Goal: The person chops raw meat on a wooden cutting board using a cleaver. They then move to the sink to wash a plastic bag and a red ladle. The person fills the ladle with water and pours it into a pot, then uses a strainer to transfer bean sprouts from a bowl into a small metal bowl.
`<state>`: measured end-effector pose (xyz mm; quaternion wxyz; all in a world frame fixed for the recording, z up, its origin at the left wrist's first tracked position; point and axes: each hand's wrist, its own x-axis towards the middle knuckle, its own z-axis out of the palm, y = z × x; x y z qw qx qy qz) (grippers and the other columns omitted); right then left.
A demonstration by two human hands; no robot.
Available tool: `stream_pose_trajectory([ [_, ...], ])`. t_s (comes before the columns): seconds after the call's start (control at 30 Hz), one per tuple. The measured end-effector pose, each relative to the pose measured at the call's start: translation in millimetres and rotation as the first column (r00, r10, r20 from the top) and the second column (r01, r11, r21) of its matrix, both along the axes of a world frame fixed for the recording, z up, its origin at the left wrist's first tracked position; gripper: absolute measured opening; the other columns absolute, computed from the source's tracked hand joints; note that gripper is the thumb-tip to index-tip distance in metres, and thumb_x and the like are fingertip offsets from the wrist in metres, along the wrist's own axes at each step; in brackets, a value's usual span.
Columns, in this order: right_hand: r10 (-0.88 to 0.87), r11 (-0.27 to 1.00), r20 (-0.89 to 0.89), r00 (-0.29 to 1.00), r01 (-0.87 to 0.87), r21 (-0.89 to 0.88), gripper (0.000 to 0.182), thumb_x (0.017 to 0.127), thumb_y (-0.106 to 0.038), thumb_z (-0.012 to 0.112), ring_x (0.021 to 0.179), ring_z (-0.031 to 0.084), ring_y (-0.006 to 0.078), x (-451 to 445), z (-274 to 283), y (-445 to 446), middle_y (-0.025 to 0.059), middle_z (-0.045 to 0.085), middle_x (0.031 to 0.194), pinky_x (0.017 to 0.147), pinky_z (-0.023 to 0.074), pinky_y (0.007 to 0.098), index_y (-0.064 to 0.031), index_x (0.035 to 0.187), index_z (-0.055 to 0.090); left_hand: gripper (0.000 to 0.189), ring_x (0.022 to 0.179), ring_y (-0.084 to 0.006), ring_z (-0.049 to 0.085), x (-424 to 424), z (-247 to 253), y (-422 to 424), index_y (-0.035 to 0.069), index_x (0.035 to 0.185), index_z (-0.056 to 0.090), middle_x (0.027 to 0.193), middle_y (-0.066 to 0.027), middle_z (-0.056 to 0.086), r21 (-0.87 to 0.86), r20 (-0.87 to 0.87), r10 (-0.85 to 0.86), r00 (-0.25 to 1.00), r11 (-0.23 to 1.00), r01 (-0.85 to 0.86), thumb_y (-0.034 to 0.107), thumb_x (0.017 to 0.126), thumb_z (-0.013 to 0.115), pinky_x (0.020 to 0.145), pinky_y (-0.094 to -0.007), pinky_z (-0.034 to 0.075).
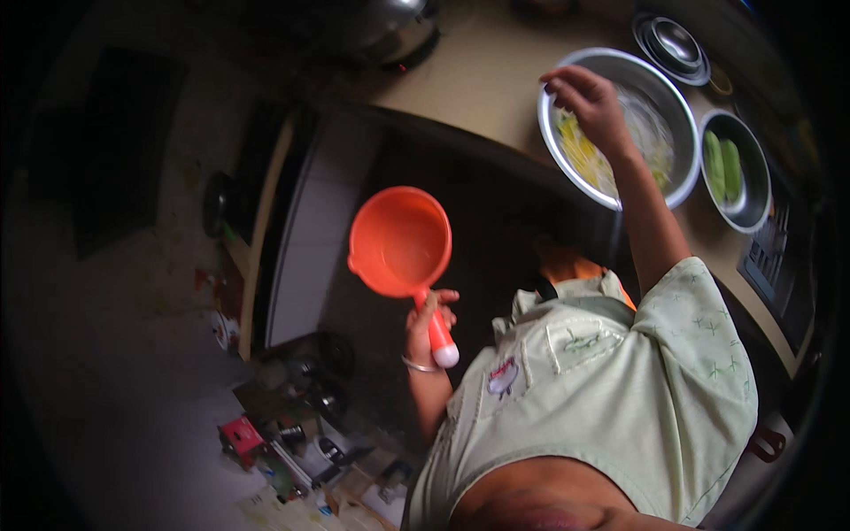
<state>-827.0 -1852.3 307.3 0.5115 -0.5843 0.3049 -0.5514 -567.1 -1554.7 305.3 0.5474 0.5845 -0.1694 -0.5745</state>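
Observation:
My left hand [431,318] is closed around the handle of an orange plastic dipper [400,240], held in front of my body at the left; its bowl faces up and no contents can be made out. Over a large metal basin [684,162] at the upper right is my right hand [588,103], fingers bent and fingertips close to the left rim. Whether anything is between those fingers cannot be told. The basin holds what looks like water with pale yellow-green shreds [578,152]. Beside it, a metal bowl [750,216] contains long green vegetables [722,162].
Nested metal bowls [677,41] stand behind the basin on the tan counter [485,83]. A rounded metal appliance or pot [392,33] sits at the counter's left. A dark rack-like object [770,252] lies at the right. Assorted items, including a red box [241,435], are at lower left.

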Motion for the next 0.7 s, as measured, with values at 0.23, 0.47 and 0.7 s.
stream_pose_trajectory([
  [0.23,0.082,0.995,-0.321,0.944,-0.097,-0.028,0.018,0.082,-0.014,0.057,0.077,0.06,0.0152,178,21,-138,0.0081,0.063,0.083,0.068,0.0477,0.029,-0.0029,0.096,0.061,0.028,0.054,-0.0086,0.047,103,-5,-76,0.003,0.095,0.052,0.091,-0.0146,0.058,-0.071,-0.16,0.096,0.982,0.992,-0.108,0.029,0.085,0.056,0.054,-0.0245,0.041],
  [0.47,-0.456,0.866,-0.629,0.63,0.149,-0.478,0.025,0.072,-0.022,0.061,0.074,0.06,0.0319,294,35,-318,0.0154,0.062,0.083,0.066,0.0475,0.0379,-0.0083,0.093,0.063,0.036,0.051,-0.0093,0.046,221,-12,-200,-0.003,0.095,0.052,0.094,-0.0146,0.058,-0.132,-0.083,-0.036,0.996,0.991,0.025,0.032,0.088,0.05,0.054,-0.024,0.041],
  [0.7,-0.598,0.801,-0.709,0.374,0.245,-0.547,0.042,0.073,-0.029,0.061,0.09,0.057,0.0336,355,24,-409,0.0155,0.061,0.091,0.082,0.0446,0.0402,-0.0128,0.111,0.056,0.03,0.049,-0.0059,0.045,317,16,-297,0.0,0.086,0.059,0.058,0.0001,0.05,-0.059,0.079,-0.185,0.98,0.98,0.19,0.029,0.083,0.06,0.048,-0.0188,0.036],
])
